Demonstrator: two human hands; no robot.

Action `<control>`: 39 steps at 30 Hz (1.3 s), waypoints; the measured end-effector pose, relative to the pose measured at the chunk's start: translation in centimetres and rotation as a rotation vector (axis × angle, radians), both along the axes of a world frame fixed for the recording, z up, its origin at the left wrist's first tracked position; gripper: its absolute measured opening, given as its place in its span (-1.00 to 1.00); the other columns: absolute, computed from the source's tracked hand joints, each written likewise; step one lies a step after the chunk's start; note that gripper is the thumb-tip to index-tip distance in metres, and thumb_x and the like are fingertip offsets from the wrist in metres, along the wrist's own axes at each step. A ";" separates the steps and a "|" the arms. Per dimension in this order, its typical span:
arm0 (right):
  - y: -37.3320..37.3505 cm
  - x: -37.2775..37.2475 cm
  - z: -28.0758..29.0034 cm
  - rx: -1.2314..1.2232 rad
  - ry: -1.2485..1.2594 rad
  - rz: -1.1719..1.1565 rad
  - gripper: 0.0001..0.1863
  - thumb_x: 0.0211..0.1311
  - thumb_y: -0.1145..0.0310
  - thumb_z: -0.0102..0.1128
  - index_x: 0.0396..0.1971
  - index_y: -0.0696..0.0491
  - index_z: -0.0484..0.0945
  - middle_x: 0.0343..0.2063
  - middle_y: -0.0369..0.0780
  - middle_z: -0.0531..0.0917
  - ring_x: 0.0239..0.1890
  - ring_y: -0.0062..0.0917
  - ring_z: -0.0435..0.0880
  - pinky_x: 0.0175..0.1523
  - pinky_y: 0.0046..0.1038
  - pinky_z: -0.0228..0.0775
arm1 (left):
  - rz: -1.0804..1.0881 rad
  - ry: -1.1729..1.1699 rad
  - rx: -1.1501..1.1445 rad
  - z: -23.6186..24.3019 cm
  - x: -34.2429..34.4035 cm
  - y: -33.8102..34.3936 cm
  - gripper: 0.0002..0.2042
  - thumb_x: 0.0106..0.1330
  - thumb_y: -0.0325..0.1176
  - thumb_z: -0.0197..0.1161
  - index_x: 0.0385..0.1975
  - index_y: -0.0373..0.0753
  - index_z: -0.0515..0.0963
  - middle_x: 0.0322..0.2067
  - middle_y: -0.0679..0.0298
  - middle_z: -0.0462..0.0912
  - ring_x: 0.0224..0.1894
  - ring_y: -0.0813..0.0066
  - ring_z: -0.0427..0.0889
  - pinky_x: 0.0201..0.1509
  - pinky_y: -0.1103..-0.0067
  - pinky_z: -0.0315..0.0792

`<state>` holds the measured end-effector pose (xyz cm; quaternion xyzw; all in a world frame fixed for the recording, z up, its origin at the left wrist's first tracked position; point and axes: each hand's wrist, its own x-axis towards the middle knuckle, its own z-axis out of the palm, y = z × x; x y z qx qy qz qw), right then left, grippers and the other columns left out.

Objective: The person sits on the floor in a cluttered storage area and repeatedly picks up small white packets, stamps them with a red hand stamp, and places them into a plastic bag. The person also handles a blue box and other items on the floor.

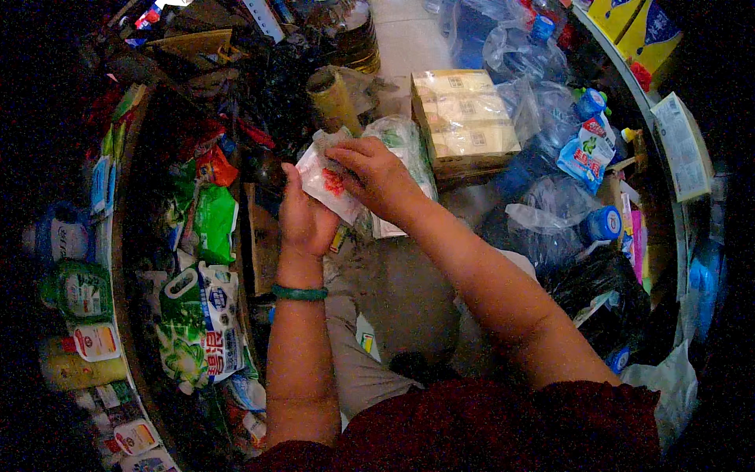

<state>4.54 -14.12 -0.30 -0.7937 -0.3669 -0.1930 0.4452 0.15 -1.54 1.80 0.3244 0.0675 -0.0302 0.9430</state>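
Observation:
A small white packet with red print (328,179) is between my two hands. My left hand (305,216) is palm up beneath it, thumb standing out to the side; the packet covers its fingers. From above, my right hand (381,177) has its fingers bent onto the packet's upper part. Behind the right hand lies a clear-wrapped bundle with white and green print (409,153). A yellowish roll (330,94) stands just beyond the packet. A green bangle (299,293) circles my left wrist.
Wrapped tan boxes (464,114) are stacked beyond my right hand. Large clear bottles with blue caps (604,224) and a blue-white pouch (588,153) crowd the right. On the left are a green-white detergent bag (200,322) and a shelf edge (126,330) lined with bottles.

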 end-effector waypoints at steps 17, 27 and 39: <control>-1.6 -1.4 0.1 -0.327 0.170 0.099 -0.65 -0.18 0.54 0.13 -0.25 0.06 0.48 -0.23 -0.16 0.50 -0.10 -0.23 0.43 -0.01 -0.34 0.34 | 0.258 0.056 -0.081 -1.8 0.9 5.0 -0.36 0.31 0.13 -0.37 0.10 -0.33 0.22 0.06 0.04 0.34 0.12 0.09 0.29 0.22 0.18 0.12; -0.1 -1.7 0.8 -0.012 0.117 0.084 -0.67 -0.12 0.51 0.12 -0.23 0.09 0.48 -0.26 -0.09 0.51 -0.12 -0.18 0.44 -0.04 -0.31 0.34 | 0.213 -0.005 -0.008 -1.7 0.9 3.4 -0.43 0.34 0.07 -0.32 0.07 -0.34 0.23 0.02 0.05 0.37 0.07 0.16 0.35 0.19 0.26 0.19; -5.0 3.3 -0.1 -0.034 0.177 -0.343 -0.67 -0.12 0.48 0.16 -0.22 0.10 0.51 -0.28 -0.06 0.55 -0.19 -0.18 0.51 -0.04 -0.32 0.34 | 0.146 0.146 0.059 -2.9 1.6 2.3 -0.62 0.33 -0.23 -0.09 0.03 -0.37 0.26 -0.02 0.07 0.41 0.02 0.21 0.42 0.13 0.27 0.29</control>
